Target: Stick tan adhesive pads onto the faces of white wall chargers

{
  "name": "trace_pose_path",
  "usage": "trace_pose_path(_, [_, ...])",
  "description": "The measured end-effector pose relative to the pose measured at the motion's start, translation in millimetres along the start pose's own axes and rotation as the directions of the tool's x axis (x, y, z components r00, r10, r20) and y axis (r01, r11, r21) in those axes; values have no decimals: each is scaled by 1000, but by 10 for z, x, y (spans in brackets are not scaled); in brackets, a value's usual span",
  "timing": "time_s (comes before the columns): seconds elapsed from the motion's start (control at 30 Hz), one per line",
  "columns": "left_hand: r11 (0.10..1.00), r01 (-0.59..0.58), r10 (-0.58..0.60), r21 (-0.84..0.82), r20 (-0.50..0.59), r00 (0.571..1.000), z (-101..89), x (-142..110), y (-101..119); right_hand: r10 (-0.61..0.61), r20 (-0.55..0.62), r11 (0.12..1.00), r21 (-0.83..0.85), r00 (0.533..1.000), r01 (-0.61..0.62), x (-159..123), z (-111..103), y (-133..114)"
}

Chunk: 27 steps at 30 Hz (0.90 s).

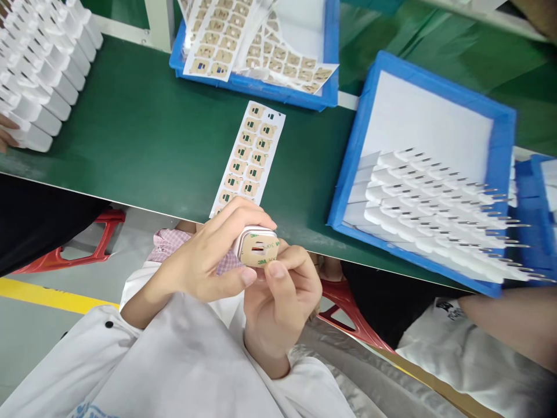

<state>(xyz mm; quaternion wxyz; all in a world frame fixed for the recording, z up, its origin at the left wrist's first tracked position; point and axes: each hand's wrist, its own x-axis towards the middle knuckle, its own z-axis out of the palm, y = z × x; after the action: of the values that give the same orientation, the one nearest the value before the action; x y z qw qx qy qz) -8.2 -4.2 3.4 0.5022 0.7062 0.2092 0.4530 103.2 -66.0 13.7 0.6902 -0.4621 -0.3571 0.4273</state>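
My left hand (204, 255) is closed around a small white plastic housing (239, 244), fingers over its top and thumb below. A tan adhesive sticker (267, 257) with green print and a slot in its middle covers the end of the housing that faces up. My right hand (282, 290) pinches the lower right corner of that sticker between thumb and forefinger, close against the housing. Just beyond my hands, a sheet of tan stickers (251, 154) lies on the green table (143, 110), its near end partly behind my left hand.
A blue tray (278, 96) at the back holds more sticker sheets. Another blue tray (348, 168) on the right holds rows of white housings (418, 215) with thin metal pins. White housings (47, 75) also stand far left, beside another person's fingers (6, 132). Red stools (354, 319) flank me.
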Motion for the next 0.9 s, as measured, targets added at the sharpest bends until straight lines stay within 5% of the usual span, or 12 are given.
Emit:
trace_pose_path(0.67, [997,-45,45,56,-6,999,-3,8,-28,-53,11,998,-17,999,54,32,3,18])
trace_pose_path(0.9, [976,-136,150,170,-68,986,45,22,-104,-238,39,940,-241,970,240,37,-49,69])
